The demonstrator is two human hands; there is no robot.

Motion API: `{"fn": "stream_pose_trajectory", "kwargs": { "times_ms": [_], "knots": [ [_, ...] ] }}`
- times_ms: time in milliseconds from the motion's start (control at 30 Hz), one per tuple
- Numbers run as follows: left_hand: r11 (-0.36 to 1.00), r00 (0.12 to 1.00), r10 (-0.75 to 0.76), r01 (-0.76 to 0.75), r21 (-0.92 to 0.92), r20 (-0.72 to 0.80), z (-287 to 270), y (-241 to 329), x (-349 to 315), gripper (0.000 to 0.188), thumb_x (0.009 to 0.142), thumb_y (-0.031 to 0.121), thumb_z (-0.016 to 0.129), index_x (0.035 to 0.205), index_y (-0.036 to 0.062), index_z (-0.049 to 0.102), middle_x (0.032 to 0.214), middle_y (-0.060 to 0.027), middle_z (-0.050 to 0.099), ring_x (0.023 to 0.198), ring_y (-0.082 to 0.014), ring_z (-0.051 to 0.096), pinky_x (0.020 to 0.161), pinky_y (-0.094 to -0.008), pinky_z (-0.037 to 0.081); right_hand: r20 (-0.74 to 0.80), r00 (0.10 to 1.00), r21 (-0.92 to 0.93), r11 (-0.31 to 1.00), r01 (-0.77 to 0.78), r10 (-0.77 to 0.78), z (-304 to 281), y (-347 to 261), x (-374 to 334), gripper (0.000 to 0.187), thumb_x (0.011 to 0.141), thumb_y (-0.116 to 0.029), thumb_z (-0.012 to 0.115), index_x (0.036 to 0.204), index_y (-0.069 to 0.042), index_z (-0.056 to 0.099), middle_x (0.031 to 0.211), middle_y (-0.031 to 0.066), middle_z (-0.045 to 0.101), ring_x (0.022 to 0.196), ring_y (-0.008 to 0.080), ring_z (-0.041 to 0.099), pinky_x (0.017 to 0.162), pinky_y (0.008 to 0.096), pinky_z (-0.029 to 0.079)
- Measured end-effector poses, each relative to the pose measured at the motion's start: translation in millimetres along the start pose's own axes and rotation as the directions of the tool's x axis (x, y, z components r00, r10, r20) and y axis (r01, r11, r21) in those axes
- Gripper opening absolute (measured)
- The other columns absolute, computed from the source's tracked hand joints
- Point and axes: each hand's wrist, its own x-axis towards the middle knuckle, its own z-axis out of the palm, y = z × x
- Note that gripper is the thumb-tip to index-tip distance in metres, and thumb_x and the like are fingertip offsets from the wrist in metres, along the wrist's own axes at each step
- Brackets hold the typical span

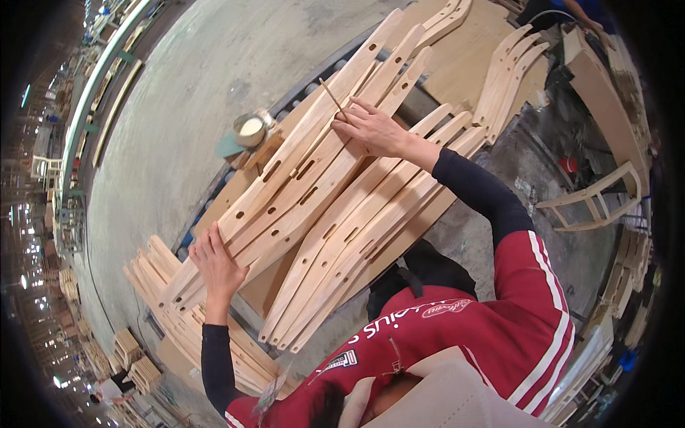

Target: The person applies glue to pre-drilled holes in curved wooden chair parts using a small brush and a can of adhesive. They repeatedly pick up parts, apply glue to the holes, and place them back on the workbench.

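Note:
Several pale wooden chair-leg-like slats with slotted holes lie side by side in front of me, running from lower left to upper right. My left hand rests on their near-left end, fingers stretched out over the wood and thumb apart. Above the upper half of the slats, my right hand is closed on a thin wooden stick, whose far end points up and left. Closer to my body lies a second group of similar slats, touched by neither hand.
Beyond the slats, a round container holds a creamy white substance, beside wooden blocks. More curved pieces lie at the far right. A stack of slats sits at lower left. A wooden frame stands right. Another person's arm shows at upper right.

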Motion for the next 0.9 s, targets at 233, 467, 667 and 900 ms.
{"fn": "stream_pose_trajectory", "kwargs": {
  "times_ms": [233,467,667,900],
  "knots": [
    [0.999,1.000,0.015,-0.015,-0.038,0.006,-35,95,68,0.119,0.050,0.021,0.083,0.150,0.0037,0.023,0.136,-0.0178,0.039,0.130,-0.0342,0.036,0.108,-0.0500,0.022,-0.013,1.000,-0.134,0.991,0.013,-0.015,-58,100,-51,0.063,0.075,-0.009,0.069,0.135,-0.006,0.048,0.127,0.0071,0.054,0.128,0.0213,0.048,0.123,0.0435,0.019],
    [0.997,0.995,0.074,-0.075,-0.025,-0.072,-31,252,194,0.119,0.048,0.023,0.085,0.149,0.0029,0.025,0.134,-0.0180,0.040,0.127,-0.0347,0.038,0.106,-0.0495,0.024,0.078,0.997,-0.174,0.985,0.009,0.004,-92,283,-134,0.078,0.069,-0.015,0.073,0.140,-0.007,0.043,0.128,0.0072,0.053,0.126,0.0223,0.048,0.124,0.0455,0.018],
    [0.990,0.993,0.091,-0.082,-0.118,0.073,11,402,323,0.117,0.049,0.024,0.084,0.147,0.0013,0.026,0.131,-0.0196,0.043,0.124,-0.0360,0.041,0.104,-0.0504,0.027,0.156,0.988,-0.097,0.995,0.031,-0.016,-85,467,-224,0.084,0.062,-0.019,0.079,0.137,-0.007,0.044,0.118,0.0093,0.056,0.118,0.0237,0.053,0.121,0.0466,0.022],
    [0.957,0.979,0.117,-0.067,-0.281,0.166,60,544,475,0.122,0.043,0.029,0.089,0.145,-0.0007,0.026,0.128,-0.0212,0.045,0.124,-0.0369,0.042,0.104,-0.0512,0.029,0.314,0.949,-0.084,0.996,0.004,0.023,-55,664,-293,0.063,0.074,-0.005,0.067,0.134,-0.002,0.048,0.121,0.0146,0.058,0.121,0.0279,0.054,0.119,0.0435,0.027]
  ]
}}
